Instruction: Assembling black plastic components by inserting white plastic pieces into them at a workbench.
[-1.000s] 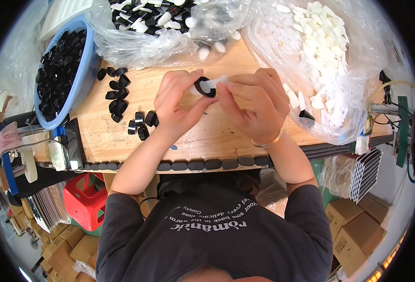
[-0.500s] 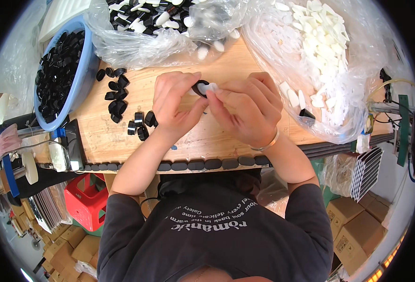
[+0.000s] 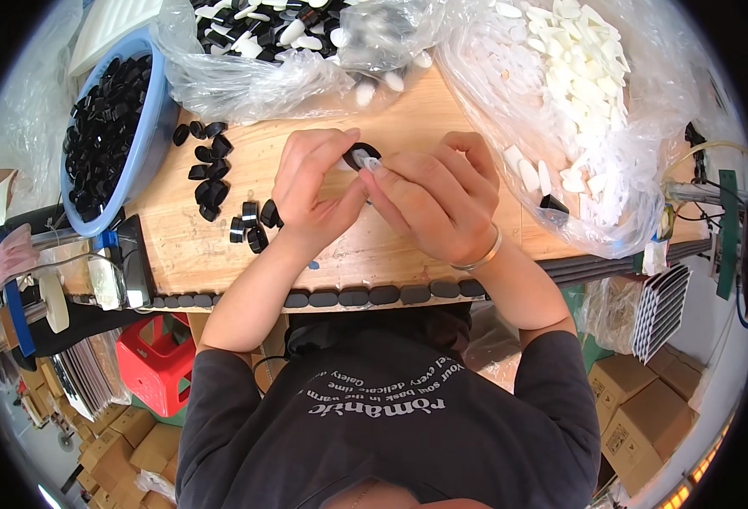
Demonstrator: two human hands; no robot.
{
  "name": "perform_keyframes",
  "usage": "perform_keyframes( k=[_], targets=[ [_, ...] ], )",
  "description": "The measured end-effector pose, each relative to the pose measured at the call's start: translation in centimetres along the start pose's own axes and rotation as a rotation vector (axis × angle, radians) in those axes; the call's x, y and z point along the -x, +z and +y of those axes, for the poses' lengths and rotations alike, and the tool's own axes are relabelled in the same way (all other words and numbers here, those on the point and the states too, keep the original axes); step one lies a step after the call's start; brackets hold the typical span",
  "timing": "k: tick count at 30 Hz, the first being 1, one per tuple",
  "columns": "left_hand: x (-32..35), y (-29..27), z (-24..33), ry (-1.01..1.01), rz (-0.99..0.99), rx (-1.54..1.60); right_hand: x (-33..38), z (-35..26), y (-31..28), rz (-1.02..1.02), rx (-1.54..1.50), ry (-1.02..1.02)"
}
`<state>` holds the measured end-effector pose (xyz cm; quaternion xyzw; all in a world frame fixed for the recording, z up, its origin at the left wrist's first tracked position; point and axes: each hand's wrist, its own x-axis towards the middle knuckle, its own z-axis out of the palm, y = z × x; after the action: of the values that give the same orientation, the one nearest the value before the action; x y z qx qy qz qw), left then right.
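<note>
A blue basin point(image 3: 149, 144) heaped with black plastic caps stood at the far left of the wooden workbench point(image 3: 221, 246), with a scatter of loose black caps point(image 3: 209, 170) lying on the wood just beside it. Nearer the middle, the left hand point(image 3: 310, 191) pinched a single black cap point(image 3: 362, 156) between thumb and fingers, holding it just above the bench. The right hand point(image 3: 433, 204), a bangle on its wrist, met it there, fingertips closed on a small white piece point(image 3: 372, 167) pressed against that cap. Behind the hands lay a clear bag of mixed black and white parts point(image 3: 289, 42). At right, a larger clear bag of white pieces point(image 3: 577, 93) spread across the bench's end.
</note>
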<state>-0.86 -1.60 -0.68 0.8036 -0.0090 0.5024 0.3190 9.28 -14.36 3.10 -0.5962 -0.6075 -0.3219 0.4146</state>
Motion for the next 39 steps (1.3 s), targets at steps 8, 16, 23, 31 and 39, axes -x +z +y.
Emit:
perform_keyframes(
  k=[8,16,23,31,39],
  targets=[
    [-0.2,0.0,0.3,-0.002,0.018,0.004,0.2,0.1,0.1,0.022,0.013,-0.015],
    [0.5,-0.1,-0.1,-0.084,-0.022,0.062,-0.5,1.2,-0.8,0.074,0.028,-0.004],
    [0.0,0.0,-0.4,-0.234,-0.015,0.160,1.3,4.7,-0.5,-0.482,-0.105,0.641],
    [-0.4,0.0,-0.1,-0.220,-0.115,0.004,0.3,3.8,0.2,-0.305,-0.219,0.613],
    [-0.1,0.4,-0.1,-0.142,-0.158,-0.132,0.4,3.1,0.9,-0.200,-0.371,0.257]
  ],
)
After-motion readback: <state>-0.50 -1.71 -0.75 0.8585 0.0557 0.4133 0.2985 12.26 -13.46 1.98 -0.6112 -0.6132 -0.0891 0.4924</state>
